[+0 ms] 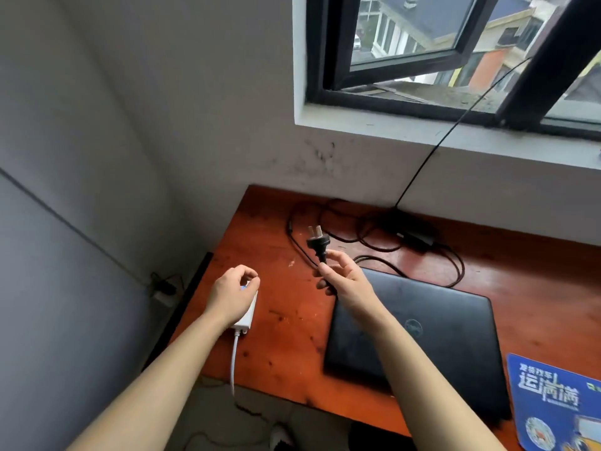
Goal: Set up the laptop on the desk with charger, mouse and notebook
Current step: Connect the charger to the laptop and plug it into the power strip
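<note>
Pinching the black plug (318, 241) in my right hand (344, 281) — left hand (232, 296) grips the white power strip (248, 315) on the bench (276, 353).

Soft window (455, 43) daylight, wide-angle distortion

Bare wood of the desk (286, 323) runs open from the near edge toward the wall, between the white power strip (249, 315) under the left hand (232, 296) and the closed laptop (432, 336), though the right hand (344, 281) holds the plug (318, 240) above its far end. Behind the laptop, loops of black charger cable (382, 249) sprawl around what looks like the charger brick (419, 237). The blue mouse pad (553, 405) lies just right of the laptop.
</note>
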The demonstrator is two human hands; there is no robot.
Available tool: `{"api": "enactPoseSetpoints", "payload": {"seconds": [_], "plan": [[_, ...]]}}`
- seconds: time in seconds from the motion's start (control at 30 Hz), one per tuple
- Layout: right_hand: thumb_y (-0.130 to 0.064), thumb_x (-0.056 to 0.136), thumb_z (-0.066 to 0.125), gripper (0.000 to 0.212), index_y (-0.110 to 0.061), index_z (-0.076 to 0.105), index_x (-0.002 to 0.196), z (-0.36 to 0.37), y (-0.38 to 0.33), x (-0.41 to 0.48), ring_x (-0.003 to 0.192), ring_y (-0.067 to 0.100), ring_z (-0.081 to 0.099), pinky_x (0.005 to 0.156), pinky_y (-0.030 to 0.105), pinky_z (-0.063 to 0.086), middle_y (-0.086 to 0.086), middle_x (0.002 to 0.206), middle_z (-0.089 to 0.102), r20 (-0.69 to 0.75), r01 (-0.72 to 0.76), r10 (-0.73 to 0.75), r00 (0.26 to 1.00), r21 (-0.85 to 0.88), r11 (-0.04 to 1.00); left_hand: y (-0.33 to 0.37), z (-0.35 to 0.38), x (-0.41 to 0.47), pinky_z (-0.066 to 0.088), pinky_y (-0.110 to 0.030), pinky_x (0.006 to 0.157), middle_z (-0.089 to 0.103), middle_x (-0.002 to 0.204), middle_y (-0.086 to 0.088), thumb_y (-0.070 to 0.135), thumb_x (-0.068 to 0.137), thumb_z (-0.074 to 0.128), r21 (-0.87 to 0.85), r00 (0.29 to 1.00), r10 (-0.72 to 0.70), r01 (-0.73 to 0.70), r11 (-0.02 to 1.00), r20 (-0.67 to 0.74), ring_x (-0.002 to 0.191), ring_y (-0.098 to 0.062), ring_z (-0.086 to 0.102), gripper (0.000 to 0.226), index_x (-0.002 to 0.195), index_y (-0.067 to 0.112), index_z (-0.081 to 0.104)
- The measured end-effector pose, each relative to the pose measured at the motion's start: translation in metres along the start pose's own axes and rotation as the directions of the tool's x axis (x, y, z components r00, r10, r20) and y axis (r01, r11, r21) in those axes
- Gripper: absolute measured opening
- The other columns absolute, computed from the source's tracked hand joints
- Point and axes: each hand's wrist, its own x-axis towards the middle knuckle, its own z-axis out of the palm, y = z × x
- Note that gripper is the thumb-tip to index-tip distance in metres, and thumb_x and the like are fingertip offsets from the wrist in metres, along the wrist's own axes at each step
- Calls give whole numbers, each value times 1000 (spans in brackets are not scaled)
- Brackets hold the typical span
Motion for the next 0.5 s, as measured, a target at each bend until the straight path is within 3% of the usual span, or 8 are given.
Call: {"api": "enactPoseSetpoints", "payload": {"seconds": [0.07,0.13,0.27,0.4,0.5], "plan": [[-16,103,55,14,-24,56,115,8,4,0,62,9,57,58,20,42,2,90,71,13,-35,34,999,22,999,-18,-2,-4,41,-27,74,65,100,1,25,90,63,48,998,-69,68,997,16,87,-16,58,3,92,26,64],[-27,103,55,10,-25,58,112,11,8,0,60,8,53,59,22,39,-1,86,70,30,-56,55,998,40,998,-31,0,-8,46,-30,81,64,106,-2,27,90,63,102,989,-140,136,985,38,97,-21,60,16,105,22,64],[-48,103,49,30,-28,64,120,8,14,4,59,6,46,58,18,39,-8,74,60,131,-106,107,986,-15,994,-40,11,-17,45,-36,99,56,131,-8,30,90,64,147,952,-304,294,944,44,119,-27,56,49,136,19,51],[-39,102,55,26,-28,61,124,3,24,19,62,7,47,62,20,42,-7,73,54,189,-148,139,972,34,988,-40,30,-18,42,-40,104,47,143,-13,34,91,62,205,903,-427,409,889,51,128,-32,49,65,148,18,36],[-36,102,55,24,-28,59,124,-4,37,24,65,7,50,65,22,46,-5,76,55,239,-194,174,955,62,979,-41,54,-12,46,-43,101,52,136,-13,34,88,64,242,870,-487,457,856,80,122,-33,52,62,142,17,39]]}}
